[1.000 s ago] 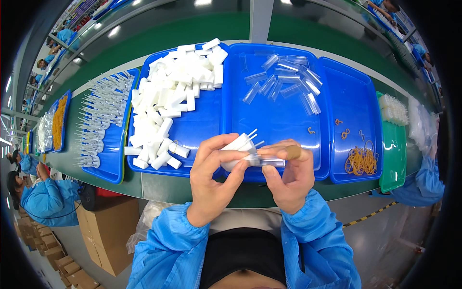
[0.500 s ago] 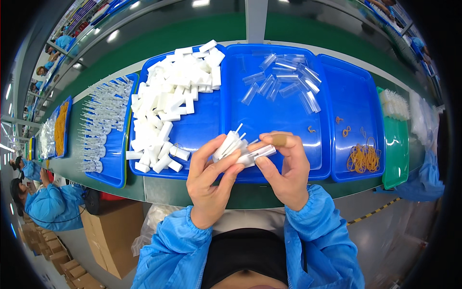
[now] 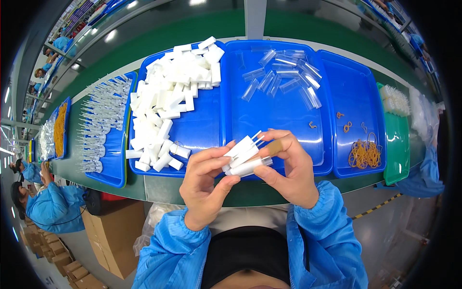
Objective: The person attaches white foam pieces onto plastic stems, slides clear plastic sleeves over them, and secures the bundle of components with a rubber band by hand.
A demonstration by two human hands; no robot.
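Since the earlier frame, the held white pieces [image 3: 240,150] have turned so their thin rods [image 3: 259,137] lean further right, and less of the clear tube [image 3: 267,162] shows beyond the lowest piece. Nearest us are the blue sleeves [image 3: 327,233]. Our left hand [image 3: 204,180] holds the pieces by their left end between fingers and thumb; our right hand [image 3: 291,166] pinches the clear tube, thumb below and a brown-wrapped index finger above. We hold all this above the near edge of the middle blue tray [image 3: 274,130]. Beyond, to the right, we see rubber bands [image 3: 364,155] in another tray; to the left, heaped white blocks [image 3: 163,103]. Farther up the middle tray lie loose clear tubes [image 3: 284,72]. A grey post [image 3: 255,19] rises farthest off.
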